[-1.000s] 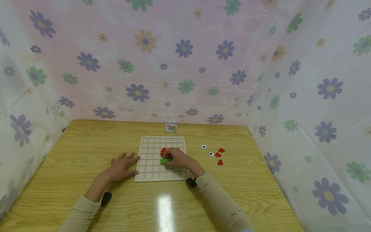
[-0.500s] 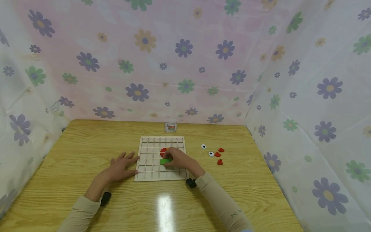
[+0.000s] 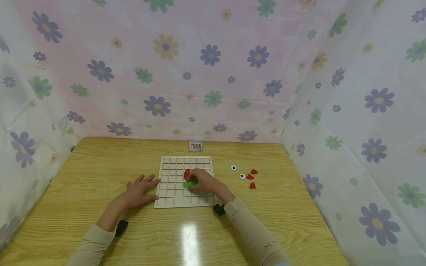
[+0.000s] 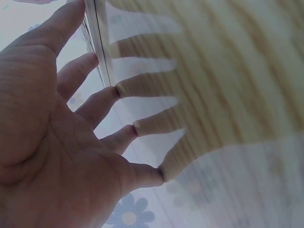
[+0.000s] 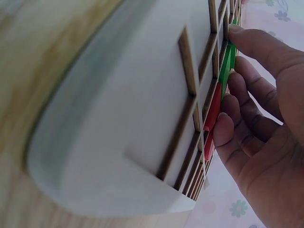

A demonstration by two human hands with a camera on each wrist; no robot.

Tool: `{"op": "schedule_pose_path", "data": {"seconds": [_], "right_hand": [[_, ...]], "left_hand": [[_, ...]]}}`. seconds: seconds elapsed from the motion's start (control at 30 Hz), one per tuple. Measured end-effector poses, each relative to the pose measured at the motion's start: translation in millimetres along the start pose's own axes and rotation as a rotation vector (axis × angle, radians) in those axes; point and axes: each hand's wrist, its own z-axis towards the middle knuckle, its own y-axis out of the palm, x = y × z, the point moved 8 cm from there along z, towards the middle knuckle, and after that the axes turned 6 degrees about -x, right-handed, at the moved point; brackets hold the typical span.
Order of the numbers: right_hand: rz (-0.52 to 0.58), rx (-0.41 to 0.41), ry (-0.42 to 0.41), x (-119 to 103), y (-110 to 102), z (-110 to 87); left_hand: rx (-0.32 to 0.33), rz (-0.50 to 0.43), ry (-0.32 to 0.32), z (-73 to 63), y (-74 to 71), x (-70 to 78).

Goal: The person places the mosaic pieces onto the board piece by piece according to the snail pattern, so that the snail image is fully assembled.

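Note:
A pale wooden grid board (image 3: 168,189) lies on the table. My right hand (image 3: 208,181) is over its middle, thumb and fingertips curled in at a green square piece (image 5: 230,58), pinching it at the board. Beside it sits another green square (image 3: 186,185) in the grid. A red rounded piece (image 3: 187,174) and a sliver of an orange piece (image 3: 192,170) show just behind, partly hidden by the fingers. In the right wrist view, red pieces (image 5: 213,108) lie under the other fingers. My left hand (image 3: 138,193) has its fingers spread, fingertips on the table and against the board's left edge.
Right of the board lie two white eye discs (image 3: 234,167) and several red quarter-round pieces (image 3: 253,185). A small picture card (image 3: 196,145) lies behind the board near the table's (image 3: 110,159) back edge. Flower-printed curtains (image 3: 213,74) enclose the back and sides.
The green piece under my right fingers has settled slightly into line with the green square beside it. Both hands stay in almost the same place.

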Motion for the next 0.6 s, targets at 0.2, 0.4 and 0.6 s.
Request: {"op": "schedule_pose_path", "data": {"seconds": [0.2, 0.4, 0.6], "right_hand": [[-0.006, 0.001, -0.005, 0.0, 0.7, 0.4], [-0.007, 0.005, 0.008, -0.4, 0.7, -0.1], [0.004, 0.01, 0.021, -0.6, 0.9, 0.0]], "left_hand": [[-0.008, 0.002, -0.005, -0.2, 0.6, 0.1], [-0.016, -0.005, -0.01, -1.0, 0.4, 1.2], [-0.021, 0.002, -0.012, -2.1, -0.3, 3.6]]}}
